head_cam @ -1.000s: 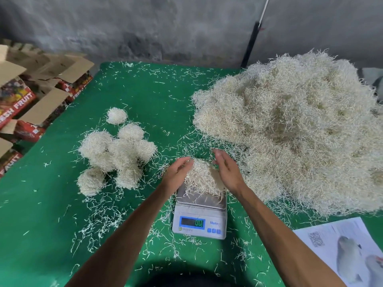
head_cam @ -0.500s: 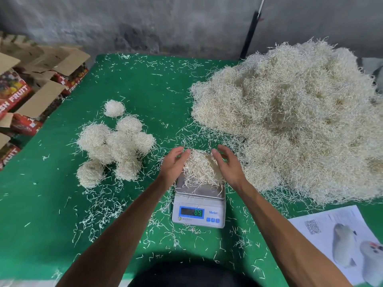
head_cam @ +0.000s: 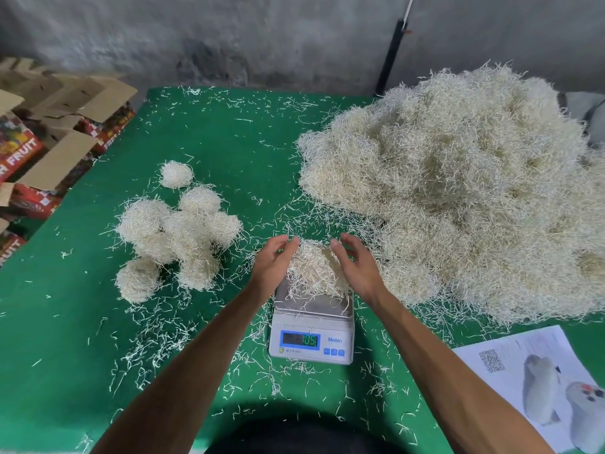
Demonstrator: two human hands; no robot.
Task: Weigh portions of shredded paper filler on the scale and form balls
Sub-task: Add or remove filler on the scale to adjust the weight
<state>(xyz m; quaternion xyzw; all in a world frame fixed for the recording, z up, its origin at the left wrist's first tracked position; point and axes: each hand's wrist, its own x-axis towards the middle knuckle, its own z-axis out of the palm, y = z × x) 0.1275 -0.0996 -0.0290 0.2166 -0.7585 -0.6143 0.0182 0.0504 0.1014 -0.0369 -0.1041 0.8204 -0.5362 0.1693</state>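
nearest the camera, two bare forearms reach forward over a green table [head_cam: 82, 339] littered with loose pale strands. at the near right corner lies a printed sheet [head_cam: 510, 362] with a square code and pictures of pale rounded shapes. between the forearms stands a small white scale [head_cam: 311, 335] with a metal platter; its lit display shows green digits, too small to read surely. a loose portion of shredded paper [head_cam: 314, 270] sits heaped on the platter, some strands hanging over its edge. the left hand [head_cam: 273, 260] is at the portion's left side and the right hand [head_cam: 355, 263] at its right side, both with fingers relaxed and gently bent, palms turned inward toward the heap. the left fingers appear to brush the heap; whether the right hand touches it i cannot tell. neither hand is closed around anything.

further out on the left lies a cluster of finished paper balls [head_cam: 176, 237], most of them touching one another, with one ball apart just beyond the group. on the right, starting just beside the scale and running to the far edge, rises a big pile of shredded filler [head_cam: 474, 191]. off the table's left edge stand open cardboard fruit boxes [head_cam: 49, 142]. behind everything is a grey wall [head_cam: 229, 37] with a dark pole [head_cam: 391, 57] leaning against it
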